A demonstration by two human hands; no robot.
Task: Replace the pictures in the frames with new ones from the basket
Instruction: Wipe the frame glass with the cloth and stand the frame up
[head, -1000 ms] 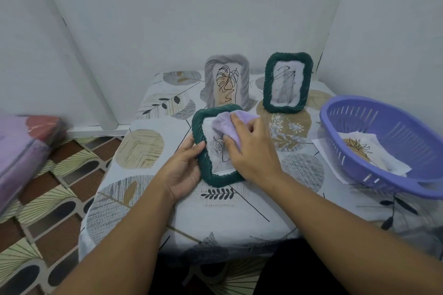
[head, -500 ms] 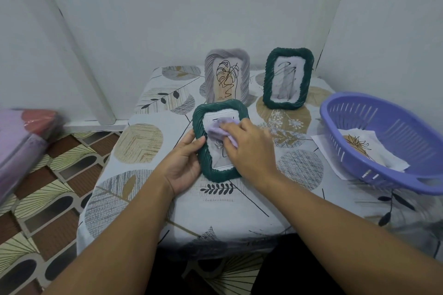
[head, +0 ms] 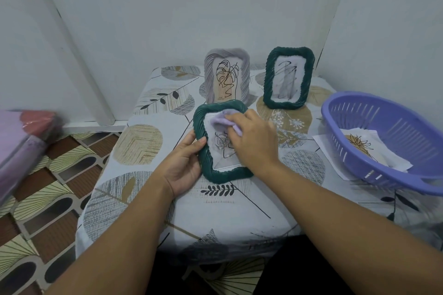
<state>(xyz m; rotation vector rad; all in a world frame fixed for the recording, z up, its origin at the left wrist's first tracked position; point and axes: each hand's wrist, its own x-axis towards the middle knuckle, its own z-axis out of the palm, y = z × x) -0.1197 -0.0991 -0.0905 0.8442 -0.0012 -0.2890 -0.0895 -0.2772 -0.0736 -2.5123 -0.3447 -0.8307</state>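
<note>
Rose picture [head: 221,142] half behind right hand [head: 255,141]

A dark green rectangular picture frame with a twisted rope-like rim [head: 224,175] is held on a table covered in a leaf-patterned cloth [head: 143,148]. Its left edge is gripped by the left hand [head: 183,165], the thumb laid on the rim. A crumpled lilac cloth [head: 224,120] is pressed against the upper part of the frame's glass by the right hand [head: 255,140], whose fingers are curled round it. Below the cloth a line drawing of a rose [head: 221,142] is seen. Beyond the grip, a grey ribbed frame [head: 226,76] and a second green frame [head: 288,78] stand upright. Well right of the grip, a purple slotted plastic basket [head: 386,141] is seen, with a printed picture [head: 364,148] inside.
</note>
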